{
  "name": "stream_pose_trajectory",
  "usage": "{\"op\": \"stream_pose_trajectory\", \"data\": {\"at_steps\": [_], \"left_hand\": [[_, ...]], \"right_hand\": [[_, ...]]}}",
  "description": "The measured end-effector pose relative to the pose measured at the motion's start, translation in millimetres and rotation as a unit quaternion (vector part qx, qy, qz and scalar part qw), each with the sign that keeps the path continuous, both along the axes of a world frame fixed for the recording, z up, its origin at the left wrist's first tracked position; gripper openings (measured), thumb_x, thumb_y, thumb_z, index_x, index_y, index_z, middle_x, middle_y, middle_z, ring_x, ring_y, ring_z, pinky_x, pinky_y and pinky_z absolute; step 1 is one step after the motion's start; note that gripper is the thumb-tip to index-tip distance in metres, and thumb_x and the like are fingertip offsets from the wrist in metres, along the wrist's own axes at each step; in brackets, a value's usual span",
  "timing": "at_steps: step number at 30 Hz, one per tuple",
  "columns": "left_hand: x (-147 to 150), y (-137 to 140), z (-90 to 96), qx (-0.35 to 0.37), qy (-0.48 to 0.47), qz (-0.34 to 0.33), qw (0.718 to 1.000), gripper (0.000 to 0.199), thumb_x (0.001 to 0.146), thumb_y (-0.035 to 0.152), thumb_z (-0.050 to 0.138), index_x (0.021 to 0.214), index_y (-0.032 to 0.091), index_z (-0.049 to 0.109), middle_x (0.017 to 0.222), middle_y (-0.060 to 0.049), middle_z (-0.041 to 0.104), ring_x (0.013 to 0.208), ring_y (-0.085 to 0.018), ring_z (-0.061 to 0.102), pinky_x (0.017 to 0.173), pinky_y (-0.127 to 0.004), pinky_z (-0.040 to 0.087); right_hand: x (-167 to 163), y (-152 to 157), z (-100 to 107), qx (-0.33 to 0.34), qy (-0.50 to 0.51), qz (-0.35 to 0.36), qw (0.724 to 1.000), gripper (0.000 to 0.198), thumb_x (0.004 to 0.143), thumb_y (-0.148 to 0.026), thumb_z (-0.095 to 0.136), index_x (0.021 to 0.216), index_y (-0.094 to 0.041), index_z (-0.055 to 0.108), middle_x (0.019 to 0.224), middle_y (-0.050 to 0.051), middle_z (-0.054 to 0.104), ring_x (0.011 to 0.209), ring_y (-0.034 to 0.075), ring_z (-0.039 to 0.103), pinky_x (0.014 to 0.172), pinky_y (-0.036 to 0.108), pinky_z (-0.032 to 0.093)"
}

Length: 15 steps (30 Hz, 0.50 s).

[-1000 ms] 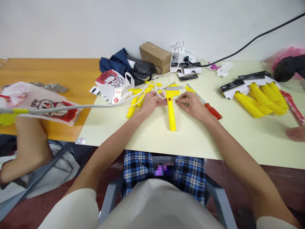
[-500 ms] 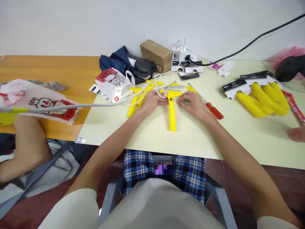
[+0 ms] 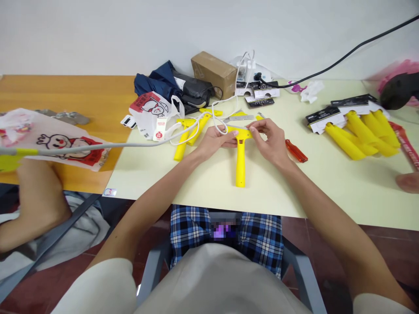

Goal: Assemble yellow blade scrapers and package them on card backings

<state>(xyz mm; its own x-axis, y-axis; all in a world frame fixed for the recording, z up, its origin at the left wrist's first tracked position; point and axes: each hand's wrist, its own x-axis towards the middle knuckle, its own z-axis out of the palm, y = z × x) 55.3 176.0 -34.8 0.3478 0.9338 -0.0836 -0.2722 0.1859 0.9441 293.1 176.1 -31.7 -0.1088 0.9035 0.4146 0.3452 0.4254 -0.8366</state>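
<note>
Since the earlier frame, the right hand point(image 3: 272, 141) has moved in against the right end of the scraper point(image 3: 241, 163), taking up the gap between them, and the scraper has shifted a little right and nearer the person. The left thumb now lies across the scraper's head.

The scraper is above the front half of the counter point(image 3: 196, 187), between the 2 hands, its yellow handle pointing at the person; whether it touches the counter I can't tell. The left hand point(image 3: 214, 140) grips the left end of its head, thumb in front and fingers behind. The right hand is half curled, thumb and forefinger close together at the other end; whether they pinch it or only touch it I can't tell.

Left of the scraper lie 2 more scrapers point(image 3: 181, 147), a white cable point(image 3: 179, 138) looping over them. Just beyond it is a flat metal strip point(image 3: 240, 117); farther beyond stand a box point(image 3: 214, 72) and some cards point(image 3: 260, 102). Right of it lies a screwdriver point(image 3: 296, 151), red handle showing, its shaft mostly hidden by the right hand. Well to its right are yellow packs point(image 3: 347, 141) with black tops.
</note>
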Motion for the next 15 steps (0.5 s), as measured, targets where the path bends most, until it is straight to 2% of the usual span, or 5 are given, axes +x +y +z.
{"op": "stream_pose_trajectory", "data": {"at_steps": [4, 9, 15], "left_hand": [[0.2, -0.6, 0.0, 0.006, -0.012, 0.003, 1.000, 0.044, 0.090, 0.046, 0.104, 0.105, 0.016, 0.076, 0.116, -0.014, 0.093, 0.103, -0.028, 0.094, 0.099, -0.043, 0.078], [-0.4, -1.6, 3.1, 0.005, -0.001, 0.003, 1.000, 0.058, 0.091, 0.044, 0.103, 0.135, 0.022, 0.073, 0.108, -0.008, 0.094, 0.098, -0.027, 0.094, 0.098, -0.043, 0.077], [-0.8, -4.7, 7.0, 0.005, 0.018, 0.004, 1.000, 0.056, 0.089, 0.045, 0.103, 0.129, 0.022, 0.070, 0.105, -0.008, 0.093, 0.101, -0.028, 0.094, 0.097, -0.041, 0.076]], "right_hand": [[-0.7, -1.6, 0.0, 0.021, -0.033, 0.000, 0.999, 0.069, 0.106, -0.088, 0.067, 0.112, -0.020, 0.076, 0.110, 0.010, 0.081, 0.094, 0.017, 0.076, 0.092, 0.037, 0.066], [1.2, -1.4, 0.7, 0.030, -0.057, -0.005, 0.998, 0.070, 0.107, -0.089, 0.062, 0.112, -0.021, 0.078, 0.113, 0.011, 0.082, 0.095, 0.019, 0.076, 0.091, 0.039, 0.066], [1.5, -2.6, 1.6, 0.038, -0.080, -0.005, 0.996, 0.078, 0.107, -0.095, 0.054, 0.111, -0.021, 0.078, 0.114, 0.012, 0.082, 0.096, 0.020, 0.075, 0.096, 0.040, 0.067]]}}
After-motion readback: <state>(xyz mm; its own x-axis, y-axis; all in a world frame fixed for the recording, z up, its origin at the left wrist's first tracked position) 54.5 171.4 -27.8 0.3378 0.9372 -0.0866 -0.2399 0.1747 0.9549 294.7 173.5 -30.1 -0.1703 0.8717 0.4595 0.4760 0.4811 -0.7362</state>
